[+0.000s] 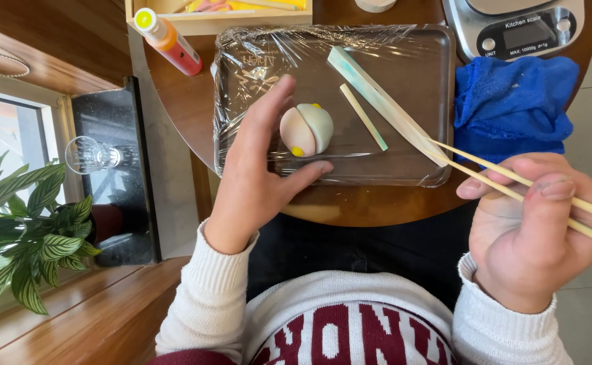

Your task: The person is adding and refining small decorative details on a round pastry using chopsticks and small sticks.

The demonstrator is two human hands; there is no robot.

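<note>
A small round sweet (306, 129), pink on one side and white on the other with yellow dots, rests on a plastic-wrapped tray (404, 81). My left hand (258, 172) lies open on the tray, fingers and thumb curved around the sweet's left side without gripping it. My right hand (539, 230) hovers off the table's near right edge and holds a pair of wooden chopsticks (485, 177), whose tips point toward the tray's right corner. Two pale wooden shaping sticks (377, 98) with green-tinted edges lie on the tray to the right of the sweet.
A blue cloth (512, 105) lies right of the tray, with a kitchen scale (519, 27) behind it. An orange bottle with a yellow cap (169, 40) lies at the back left beside a wooden box (242, 20). A glass (93, 155) and a leafy plant (25, 236) stand to the left.
</note>
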